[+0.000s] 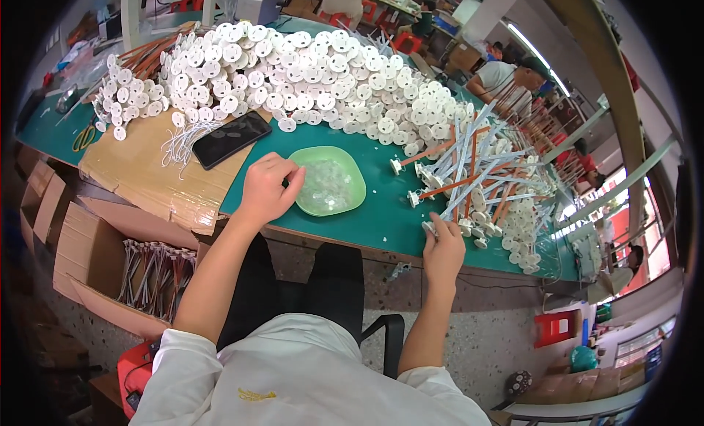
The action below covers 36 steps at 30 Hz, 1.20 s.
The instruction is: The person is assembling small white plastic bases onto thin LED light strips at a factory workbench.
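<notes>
My left hand (268,189) is closed at the left rim of a light green bowl (357,178), thumb and fingers curled together. Whatever it pinches, if anything, is too small to make out. Small clear plastic pieces (323,184) lie in the bowl. Over the table's front edge, my right hand (444,248) has its fingers closed around a small white disc piece (429,227), partly hidden by the fingers. Just beyond it lies a tangled pile of silver and brown strips (469,169) with white round ends.
A long heap of white discs (293,70) fills the back of the green table (293,239). A black phone (232,139) and white cords (183,141) rest on cardboard (158,169) at left. Below stands an open carton (88,242) of bundled strips. Another person (506,88) sits at far right.
</notes>
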Each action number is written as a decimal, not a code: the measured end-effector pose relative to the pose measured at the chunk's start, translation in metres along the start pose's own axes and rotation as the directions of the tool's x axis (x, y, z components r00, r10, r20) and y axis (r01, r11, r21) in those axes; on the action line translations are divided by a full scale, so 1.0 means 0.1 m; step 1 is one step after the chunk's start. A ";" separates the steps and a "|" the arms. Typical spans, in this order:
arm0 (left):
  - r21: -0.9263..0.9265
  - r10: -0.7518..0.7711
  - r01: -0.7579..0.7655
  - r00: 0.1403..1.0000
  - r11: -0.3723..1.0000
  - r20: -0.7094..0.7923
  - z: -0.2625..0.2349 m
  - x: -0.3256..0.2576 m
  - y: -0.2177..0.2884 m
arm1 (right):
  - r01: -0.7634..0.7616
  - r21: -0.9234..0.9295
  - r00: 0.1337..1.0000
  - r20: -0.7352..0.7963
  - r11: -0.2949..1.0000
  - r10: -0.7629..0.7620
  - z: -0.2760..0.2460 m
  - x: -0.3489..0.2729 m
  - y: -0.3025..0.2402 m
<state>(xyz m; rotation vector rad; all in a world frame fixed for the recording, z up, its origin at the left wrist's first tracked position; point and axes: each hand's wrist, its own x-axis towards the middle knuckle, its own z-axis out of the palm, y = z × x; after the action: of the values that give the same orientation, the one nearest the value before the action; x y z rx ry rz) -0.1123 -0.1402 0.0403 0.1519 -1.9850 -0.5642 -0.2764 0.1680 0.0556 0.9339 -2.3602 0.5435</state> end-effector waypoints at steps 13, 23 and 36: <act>-0.275 -0.376 0.342 0.923 0.898 -0.079 0.07 -0.30 0.83 | 0.130 0.442 0.983 -0.176 0.887 -0.056 -0.39 -0.24 -0.75; -0.739 -0.165 0.673 0.733 0.035 0.660 0.25 -0.52 1.53 | 0.222 0.759 0.964 -0.263 0.612 -0.024 -0.27 -0.58 -0.87; -0.642 -0.125 0.754 0.629 -0.142 0.767 0.14 -0.60 1.24 | 0.388 0.738 0.921 -0.280 0.552 -0.272 -0.41 -0.23 -1.01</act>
<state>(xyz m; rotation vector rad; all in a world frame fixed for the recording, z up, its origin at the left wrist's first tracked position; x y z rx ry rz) -0.0791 -0.0054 0.0427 -0.1800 -1.3386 -2.6702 -0.1764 0.1332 0.0899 1.6154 -1.6894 1.4948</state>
